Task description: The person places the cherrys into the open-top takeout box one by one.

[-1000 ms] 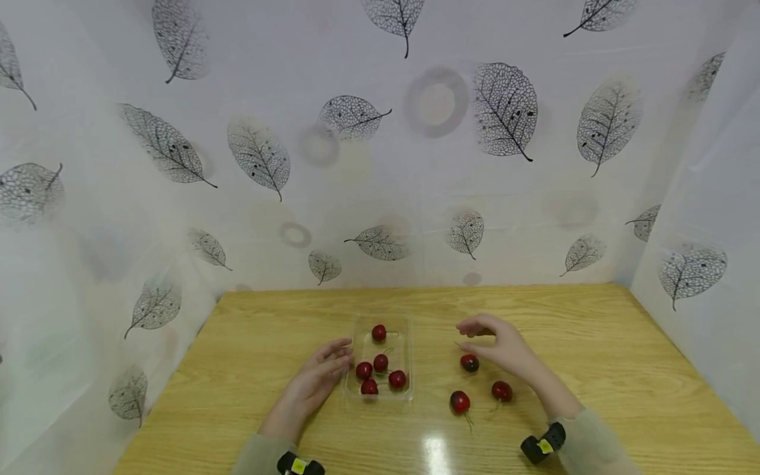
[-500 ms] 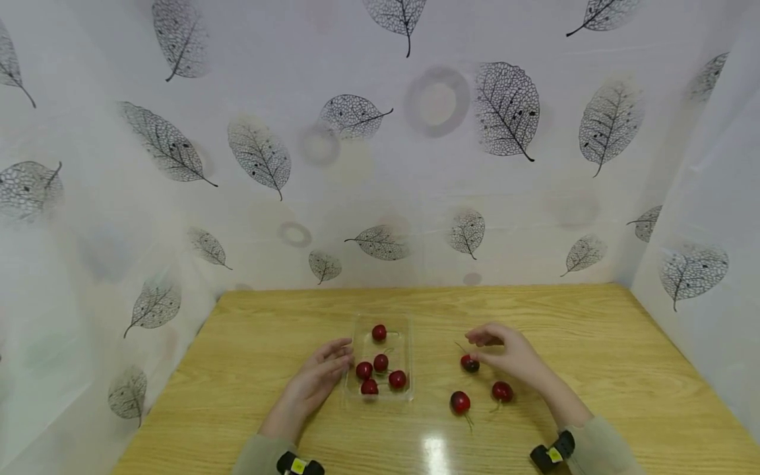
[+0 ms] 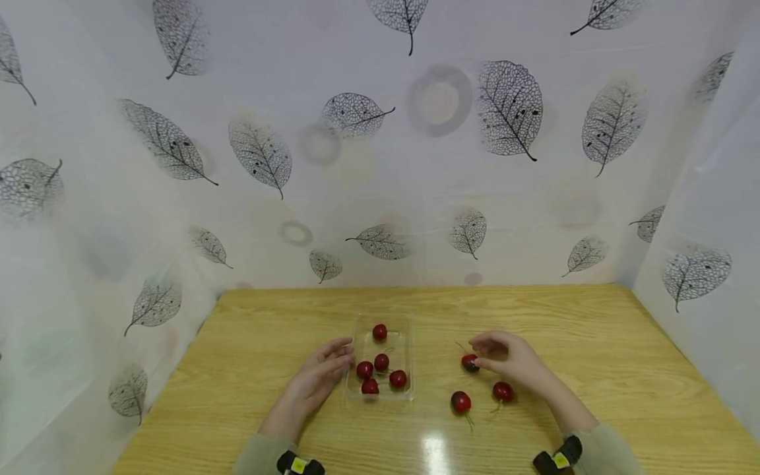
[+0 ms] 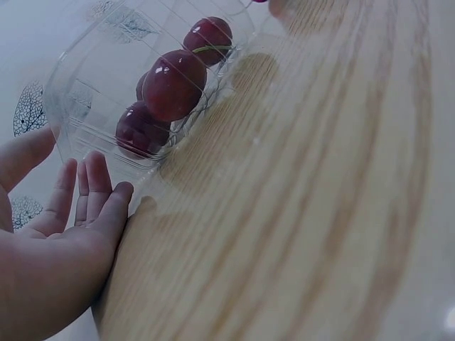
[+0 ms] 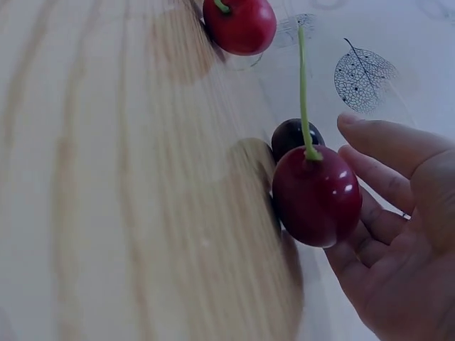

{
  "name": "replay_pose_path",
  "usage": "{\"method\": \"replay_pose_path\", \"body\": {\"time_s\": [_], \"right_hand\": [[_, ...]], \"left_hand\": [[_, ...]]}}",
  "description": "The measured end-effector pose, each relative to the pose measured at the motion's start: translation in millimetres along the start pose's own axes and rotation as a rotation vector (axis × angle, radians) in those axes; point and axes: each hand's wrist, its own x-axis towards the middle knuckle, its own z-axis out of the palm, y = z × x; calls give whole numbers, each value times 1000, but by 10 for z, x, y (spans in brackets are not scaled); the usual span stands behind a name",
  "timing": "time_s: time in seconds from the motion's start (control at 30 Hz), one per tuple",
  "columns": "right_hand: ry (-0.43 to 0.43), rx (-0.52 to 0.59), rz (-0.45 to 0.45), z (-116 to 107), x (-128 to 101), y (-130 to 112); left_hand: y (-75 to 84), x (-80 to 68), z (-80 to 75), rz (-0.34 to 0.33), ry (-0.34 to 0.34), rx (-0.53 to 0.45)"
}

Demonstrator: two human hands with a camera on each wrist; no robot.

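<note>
Toward the left of the bench [image 3: 267, 323], my left hand [image 3: 316, 377] lies with its fingers [image 4: 99, 181] loosely spread, tips at the left side of a clear plastic box [image 3: 410, 356]; I cannot tell whether they touch it. Inside the box sit five red cherries [image 3: 382, 362], one toward the far end, the other four nearer me. To its right on the bench lie the front cherry [image 3: 460, 402], stem toward me, the far cherry [image 3: 470, 362], partly dark, and the right-hand cherry [image 3: 503, 392]. Rightmost, my right hand [image 3: 518, 365] holds thumb [image 5: 391, 145] and fingers narrowly parted about the far cherry; whether they touch it, I cannot tell.
</note>
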Motion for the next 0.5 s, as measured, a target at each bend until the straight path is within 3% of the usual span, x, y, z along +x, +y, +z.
{"method": "replay_pose_path", "body": {"time_s": [0.5], "right_hand": [[-48, 55, 50, 34, -28, 73]], "left_hand": [[-7, 9, -3, -7, 7, -5]]}}
